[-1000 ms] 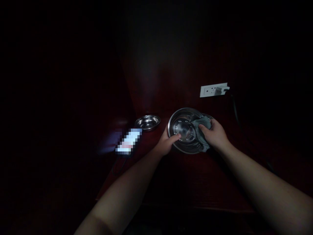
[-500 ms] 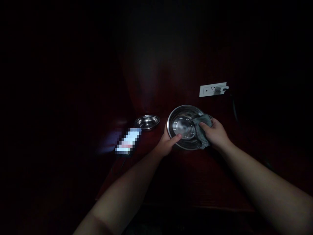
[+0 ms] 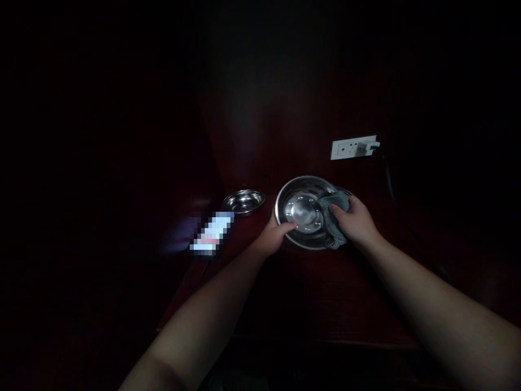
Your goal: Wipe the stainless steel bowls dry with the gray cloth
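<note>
A shiny metal bowl (image 3: 303, 212) is tilted toward me above the dark red table. My left hand (image 3: 273, 236) grips its left edge, thumb over the rim on the inside and the other fingers hidden behind. In my right hand (image 3: 358, 221) is a grey-green cloth (image 3: 334, 209), pressed over the bowl's right rim with the thumb on top. The fingers behind that rim are mostly out of sight. Part of another metal rim shows just behind the cloth; what it belongs to I cannot make out.
A smaller metal bowl (image 3: 245, 202) rests on the table (image 3: 325, 309) to the left. Nearer me, a blurred-out lit screen (image 3: 212, 233) stands with a thin cable below it. On the back wall is a white socket (image 3: 353, 147) with a plug and a dark cord. Surroundings are very dark.
Both hands and the bowl have shifted very slightly left in view, along with a small camera movement. The left thumb sits a little nearer the rim. Both grips are unchanged.
</note>
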`<state>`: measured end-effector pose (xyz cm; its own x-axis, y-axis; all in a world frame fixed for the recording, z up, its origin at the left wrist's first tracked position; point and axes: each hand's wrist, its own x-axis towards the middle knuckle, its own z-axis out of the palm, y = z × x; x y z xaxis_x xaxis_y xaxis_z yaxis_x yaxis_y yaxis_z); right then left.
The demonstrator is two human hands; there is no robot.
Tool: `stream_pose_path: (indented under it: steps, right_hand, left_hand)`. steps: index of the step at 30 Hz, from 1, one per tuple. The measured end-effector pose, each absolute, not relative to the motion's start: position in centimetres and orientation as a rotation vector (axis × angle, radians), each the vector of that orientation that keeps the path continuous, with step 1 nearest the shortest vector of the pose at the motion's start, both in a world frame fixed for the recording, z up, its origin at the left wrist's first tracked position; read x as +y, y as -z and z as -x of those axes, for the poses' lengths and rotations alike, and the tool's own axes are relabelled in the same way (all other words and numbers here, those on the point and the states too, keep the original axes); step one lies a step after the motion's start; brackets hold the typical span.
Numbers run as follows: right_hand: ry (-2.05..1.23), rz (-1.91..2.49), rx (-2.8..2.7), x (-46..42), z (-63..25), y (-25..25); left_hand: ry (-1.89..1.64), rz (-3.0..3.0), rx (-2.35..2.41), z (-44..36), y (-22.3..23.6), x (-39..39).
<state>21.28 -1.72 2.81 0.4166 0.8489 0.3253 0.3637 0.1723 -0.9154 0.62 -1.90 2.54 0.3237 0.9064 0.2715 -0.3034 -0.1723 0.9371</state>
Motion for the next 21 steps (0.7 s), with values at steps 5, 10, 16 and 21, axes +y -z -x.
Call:
stream_pose_path:
  steps: [5, 10, 16, 21]
  right_hand:
    - [-0.455, 1.385, -1.21, -1.78, -21.49, -2.8]
    - [-0.445, 1.408, -1.239, -1.63, -21.83, -2.65]
    - [-0.469, 1.405, -1.258, -1.8, -21.72, -2.84]
    - [-0.485, 1.399, -1.225, -1.77, -21.77, -2.83]
  left_hand:
    - [-1.177, -1.318, 0.597, -0.31, -2.71, -1.39]
    - [-1.117, -1.314, 0.623, 0.03, -2.75, -1.24]
    - [-1.067, -1.344, 0.611, 0.37, -2.87, -1.19]
    - [-1.099, -1.395, 0.608, 0.09, -2.29, -1.47]
